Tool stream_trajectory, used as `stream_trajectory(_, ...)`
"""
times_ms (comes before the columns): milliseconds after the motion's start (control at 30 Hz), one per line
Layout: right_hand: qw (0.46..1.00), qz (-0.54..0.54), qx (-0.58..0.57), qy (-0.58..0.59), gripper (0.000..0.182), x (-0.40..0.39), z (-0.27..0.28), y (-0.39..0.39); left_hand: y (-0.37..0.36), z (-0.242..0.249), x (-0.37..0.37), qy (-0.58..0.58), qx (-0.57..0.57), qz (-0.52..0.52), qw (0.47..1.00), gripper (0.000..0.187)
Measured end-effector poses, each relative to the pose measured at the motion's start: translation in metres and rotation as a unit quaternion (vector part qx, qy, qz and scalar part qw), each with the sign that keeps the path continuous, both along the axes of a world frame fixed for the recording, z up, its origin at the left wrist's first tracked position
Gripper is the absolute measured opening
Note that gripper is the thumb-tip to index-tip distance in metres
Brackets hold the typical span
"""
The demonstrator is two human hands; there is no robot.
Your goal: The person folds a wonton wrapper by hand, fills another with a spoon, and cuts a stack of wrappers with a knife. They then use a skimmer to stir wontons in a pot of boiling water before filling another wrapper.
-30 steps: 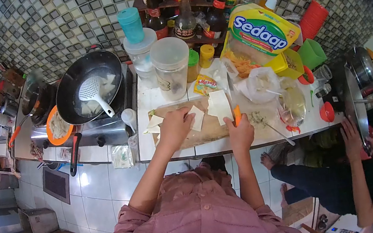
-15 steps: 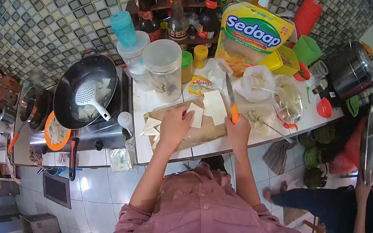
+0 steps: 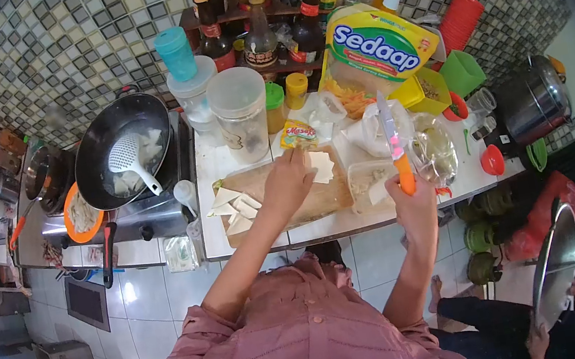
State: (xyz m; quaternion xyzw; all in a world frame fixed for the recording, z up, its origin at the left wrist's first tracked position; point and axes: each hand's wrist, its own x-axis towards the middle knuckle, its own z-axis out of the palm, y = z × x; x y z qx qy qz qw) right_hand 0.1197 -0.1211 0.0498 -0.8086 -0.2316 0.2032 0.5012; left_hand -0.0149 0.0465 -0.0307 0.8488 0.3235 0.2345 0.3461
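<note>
A wooden cutting board (image 3: 250,181) lies on the white tiled counter in front of me. On its right half is a small stack of white wrapper sheets (image 3: 323,165). My left hand (image 3: 289,183) is at the left edge of that stack, fingers drawn together on it; the fingertips are partly hidden. Cut white wrapper pieces (image 3: 233,207) lie spread at the board's left end. My right hand (image 3: 415,208) grips a knife (image 3: 404,172) by its orange handle, blade pointing up and away, right of the board. Beneath it sits a clear tub (image 3: 363,184) of chopped filling.
On the stove at left stands a black wok (image 3: 93,165) with a white slotted ladle (image 3: 130,159) inside. An orange plate (image 3: 82,212) is beside it. Jars (image 3: 239,112), bottles and a Sedaap pack (image 3: 379,45) line the back. Another person holds a pan (image 3: 553,265) at lower right.
My right hand has carried the knife rightward, away from the board. My left hand has shifted right and forward to the sheets. The other person's pan has moved lower and left.
</note>
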Motion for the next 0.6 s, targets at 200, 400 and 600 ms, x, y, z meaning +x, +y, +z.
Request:
stream_trajectory(200,0.989,0.128,-0.060,0.037,0.016,-0.014,0.013,-0.013,-0.015,0.019,-0.022,-0.070,0.009,-0.121,0.990,0.051)
stream_trajectory(400,0.941,0.300,-0.086,0.135,0.020,-0.022,0.020,0.011,-0.018,0.000,-0.057,-0.100,-0.401,-0.302,0.859,0.050)
stream_trajectory(600,0.951,0.306,-0.031,0.030,0.025,-0.026,-0.021,0.049,-0.017,0.030,-0.072,0.115,-0.261,-0.040,0.958,0.042)
